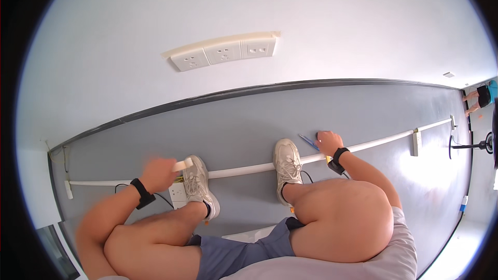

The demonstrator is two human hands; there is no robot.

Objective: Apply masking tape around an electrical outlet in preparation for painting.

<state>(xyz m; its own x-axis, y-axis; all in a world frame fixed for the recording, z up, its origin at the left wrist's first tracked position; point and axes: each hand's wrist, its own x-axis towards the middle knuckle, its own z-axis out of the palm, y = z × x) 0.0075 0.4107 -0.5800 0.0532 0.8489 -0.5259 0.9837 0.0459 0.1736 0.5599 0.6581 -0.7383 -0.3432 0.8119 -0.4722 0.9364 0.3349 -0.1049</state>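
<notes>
White wall (249,5) with a triple socket panel (224,52) edged in masking tape. Dark skirting strip (259,88) at its base, grey floor (249,124) below. Bright light patch on floor at right. Another person (482,96) stands far right.

The grey floor (249,124) between the wall's dark skirting (259,89) and the white pipe (244,168) lies open along its whole length. The pipe runs low across the floor, barring a sweep at floor level. Two shoes (287,163) stand on it, and both knees crowd the near floor edge. A floor socket (178,193) sits beside the left shoe.
</notes>
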